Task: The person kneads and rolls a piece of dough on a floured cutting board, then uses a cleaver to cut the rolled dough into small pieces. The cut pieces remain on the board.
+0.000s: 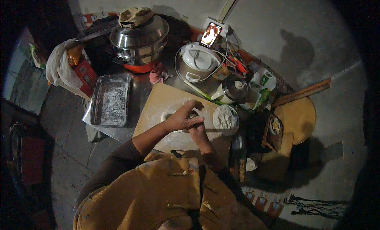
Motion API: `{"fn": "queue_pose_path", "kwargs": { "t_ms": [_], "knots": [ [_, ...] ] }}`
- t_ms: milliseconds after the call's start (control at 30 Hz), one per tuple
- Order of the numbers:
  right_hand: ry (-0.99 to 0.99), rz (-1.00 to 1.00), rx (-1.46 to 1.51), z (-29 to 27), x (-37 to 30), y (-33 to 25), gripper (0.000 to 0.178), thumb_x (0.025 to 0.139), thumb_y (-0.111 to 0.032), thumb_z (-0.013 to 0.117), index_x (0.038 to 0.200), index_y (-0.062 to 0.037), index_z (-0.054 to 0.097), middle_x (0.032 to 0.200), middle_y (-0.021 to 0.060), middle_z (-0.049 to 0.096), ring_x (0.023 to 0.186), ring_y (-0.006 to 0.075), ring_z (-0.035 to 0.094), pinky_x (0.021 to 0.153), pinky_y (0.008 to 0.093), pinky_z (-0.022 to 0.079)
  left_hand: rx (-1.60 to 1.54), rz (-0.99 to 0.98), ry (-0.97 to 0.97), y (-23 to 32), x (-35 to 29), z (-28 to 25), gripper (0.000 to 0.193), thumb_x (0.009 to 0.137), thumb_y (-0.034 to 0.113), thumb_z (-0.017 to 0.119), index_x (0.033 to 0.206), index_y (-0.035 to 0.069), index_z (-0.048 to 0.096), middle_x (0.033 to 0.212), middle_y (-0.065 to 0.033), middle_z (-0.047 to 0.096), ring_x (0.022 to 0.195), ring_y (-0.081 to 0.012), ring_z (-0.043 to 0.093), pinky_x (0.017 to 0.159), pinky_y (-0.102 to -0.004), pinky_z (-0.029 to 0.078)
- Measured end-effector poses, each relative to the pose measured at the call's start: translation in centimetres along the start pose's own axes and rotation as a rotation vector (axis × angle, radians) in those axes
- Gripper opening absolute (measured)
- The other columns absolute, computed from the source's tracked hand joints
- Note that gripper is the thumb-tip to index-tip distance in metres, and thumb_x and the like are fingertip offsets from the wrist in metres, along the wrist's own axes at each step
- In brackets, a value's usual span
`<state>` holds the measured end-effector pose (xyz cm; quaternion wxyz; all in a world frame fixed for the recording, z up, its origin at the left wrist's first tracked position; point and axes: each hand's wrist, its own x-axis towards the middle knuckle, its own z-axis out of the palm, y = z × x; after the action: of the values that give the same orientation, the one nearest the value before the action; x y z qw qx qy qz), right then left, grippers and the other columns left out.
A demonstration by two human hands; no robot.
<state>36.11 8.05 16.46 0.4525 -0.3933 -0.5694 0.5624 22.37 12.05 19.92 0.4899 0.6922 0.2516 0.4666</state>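
Observation:
My left hand (183,118) and my right hand (197,132) meet over a floured wooden board (153,105). The left one curls over the right with its fingers bent and its thumb reaching across. Between them is something small, mostly hidden by the fingers, that I cannot make out. A whitish rounded shape (168,113), partly covered by my left hand, lies on the board. Just right of the hands stands a round bowl of white flour (225,117). A thin pale stick (215,130) lies on the board, partly behind my right hand.
Left of the board is a flour-dusted metal tray (111,100). Behind stand a stacked steel steamer (138,36), a rice cooker (198,63) with a lit phone (211,34) above, and a lidded jug (233,90). On the right are a round wooden board (299,119) and a cleaver-like blade (272,131).

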Motion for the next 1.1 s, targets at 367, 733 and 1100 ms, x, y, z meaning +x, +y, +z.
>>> {"fn": "queue_pose_path", "kwargs": {
  "t_ms": [367, 733, 1100],
  "knots": [
    [0.232, -0.015, 0.623, 0.3, 1.2, -5.5, 0.02, 0.094, -0.026, 0.062, 0.088, -0.0086, 0.054, 0.063, -0.0019, 0.044, 0.055, 0.0103, 0.044, 0.049, 0.0259, 0.037, -0.185, -0.334, -0.179, -0.5, -2.6, 1.0, 0.077, 0.085, 0.046, 0.069, 0.137, -0.001, 0.037, 0.122, -0.0125, 0.057, 0.109, -0.017, 0.055, 0.091, -0.0314, 0.046],
    [0.235, 0.079, 0.737, -0.8, 1.2, -5.1, 0.032, 0.099, -0.038, 0.05, 0.087, -0.0084, 0.053, 0.054, -0.0038, 0.031, 0.045, 0.0095, 0.031, 0.047, 0.0268, 0.032, 0.038, -0.306, -0.183, -1.8, -4.0, 2.7, 0.058, 0.092, 0.04, 0.062, 0.126, -0.004, 0.042, 0.109, -0.015, 0.06, 0.1, -0.0195, 0.058, 0.086, -0.0334, 0.047],
    [0.111, 0.011, 0.269, -0.8, 0.6, -6.1, 0.037, 0.1, -0.032, 0.045, 0.113, 0.001, 0.054, 0.091, 0.011, 0.06, 0.097, 0.025, 0.059, 0.082, 0.0347, 0.047, -0.201, -0.412, -0.079, 0.7, -3.8, 1.9, 0.056, 0.099, 0.038, 0.052, 0.131, -0.006, 0.043, 0.101, -0.0119, 0.064, 0.094, -0.0153, 0.06, 0.083, -0.0299, 0.048]
  ]
}}
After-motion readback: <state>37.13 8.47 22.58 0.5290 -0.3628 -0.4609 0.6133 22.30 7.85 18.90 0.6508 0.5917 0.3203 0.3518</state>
